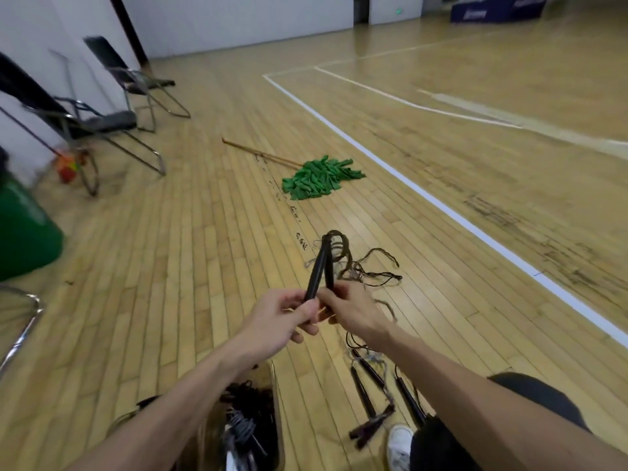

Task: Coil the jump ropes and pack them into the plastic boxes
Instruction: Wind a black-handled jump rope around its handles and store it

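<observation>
Left hand (282,317), right hand (353,314) (fingers curled) hold the rope handles (317,270).

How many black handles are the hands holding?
2: the left handle in the left hand, the right handle in the right hand, tops together. More lie on the floor, some maybe hidden.

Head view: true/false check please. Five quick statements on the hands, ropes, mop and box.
1. The left hand and right hand both grip the black plastic jump-rope handles. True.
2. The green-headed wooden-handled mop stands upright. False: it lies flat on the wooden plank floor.
3. The held rope's dark cord is neatly coiled. False: it trails loose on the floor.
4. More black-handled jump ropes lie on the floor beside the white shoe. True.
5. The clear plastic box is empty. False: tangled ropes are in it.
</observation>
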The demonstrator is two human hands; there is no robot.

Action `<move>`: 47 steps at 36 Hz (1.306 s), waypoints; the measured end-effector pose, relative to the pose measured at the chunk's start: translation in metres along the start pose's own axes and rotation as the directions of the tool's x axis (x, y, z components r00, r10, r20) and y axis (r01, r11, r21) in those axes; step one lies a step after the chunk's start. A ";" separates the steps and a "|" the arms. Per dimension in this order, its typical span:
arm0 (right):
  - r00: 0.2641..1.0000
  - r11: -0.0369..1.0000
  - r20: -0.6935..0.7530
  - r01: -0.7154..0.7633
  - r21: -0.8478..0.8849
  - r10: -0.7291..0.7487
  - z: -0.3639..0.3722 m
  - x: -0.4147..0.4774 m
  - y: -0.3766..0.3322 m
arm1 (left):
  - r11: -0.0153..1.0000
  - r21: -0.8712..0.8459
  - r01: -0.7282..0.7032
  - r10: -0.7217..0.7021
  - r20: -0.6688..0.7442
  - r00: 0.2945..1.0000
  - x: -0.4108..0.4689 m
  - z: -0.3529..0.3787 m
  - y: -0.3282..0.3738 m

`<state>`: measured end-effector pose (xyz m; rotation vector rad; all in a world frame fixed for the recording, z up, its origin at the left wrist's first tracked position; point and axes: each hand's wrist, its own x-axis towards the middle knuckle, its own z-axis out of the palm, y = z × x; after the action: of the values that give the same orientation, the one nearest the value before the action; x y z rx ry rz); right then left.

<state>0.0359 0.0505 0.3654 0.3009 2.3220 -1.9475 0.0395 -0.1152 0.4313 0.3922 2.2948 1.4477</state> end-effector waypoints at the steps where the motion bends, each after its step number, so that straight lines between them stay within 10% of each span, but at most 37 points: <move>1: 0.999 0.999 0.048 0.024 -0.048 -0.021 0.003 -0.009 -0.008 | 1.000 0.005 -0.009 0.009 -0.072 0.997 -0.002 -0.003 0.005; 9: 0.951 0.988 0.282 0.145 -0.050 -0.125 0.011 -0.068 -0.064 | 0.947 0.319 -0.041 0.149 -0.322 0.935 -0.037 -0.002 0.024; 20: 0.889 0.774 0.455 0.322 -0.546 -0.048 0.031 -0.085 -0.081 | 0.989 0.140 0.038 0.023 -0.412 0.911 -0.054 0.009 0.013; 25: 0.834 0.953 0.537 0.051 -0.299 0.124 0.030 -0.059 -0.056 | 0.987 0.038 0.159 -0.133 -0.378 0.916 -0.039 0.011 -0.020; 30: 0.882 0.976 0.429 -0.135 -0.169 0.196 0.051 -0.039 -0.036 | 0.842 0.479 0.248 -0.067 -0.363 0.929 -0.021 0.025 -0.065; 37: 0.968 0.973 0.094 -0.233 -0.001 0.232 0.065 -0.018 -0.017 | 0.855 0.518 0.012 0.001 -0.025 1.000 -0.016 0.014 -0.068; 44: 0.834 0.904 0.476 -0.395 0.163 0.278 0.045 -0.018 -0.023 | 0.956 0.259 -0.136 0.230 -0.375 0.898 -0.010 -0.029 -0.065; 47: 0.706 0.871 0.647 -0.475 0.128 0.289 0.040 -0.023 -0.026 | 0.988 0.075 -0.136 0.153 -0.288 0.945 -0.006 -0.031 -0.068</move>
<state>0.0508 0.0046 0.3878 0.1288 1.4280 -1.7994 0.0287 -0.1712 0.3824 0.3914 2.5917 1.6103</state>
